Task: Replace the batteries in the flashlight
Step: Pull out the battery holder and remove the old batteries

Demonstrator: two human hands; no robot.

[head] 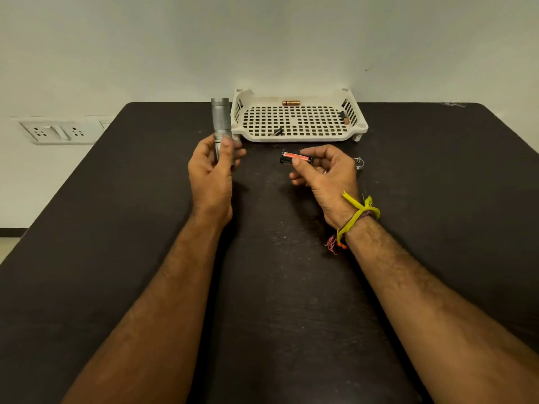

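My left hand (214,167) grips a silver flashlight body (221,121) upright, with its open end pointing up. To its right, my right hand (323,170) pinches a black battery holder (295,158) with an orange-red battery showing in it, held sideways just above the table. A small metal end cap with a spring (359,163) lies on the table behind my right hand, partly hidden. A white perforated tray (297,135) at the back holds three loose batteries: a gold one (290,103) at the rear, one (345,118) at the right, one (276,132) at the front left.
The dark table (268,287) stretches from the wall toward me. The tray stands against the white wall, right beside the flashlight. A wall socket panel (58,131) sits beyond the table's left edge.
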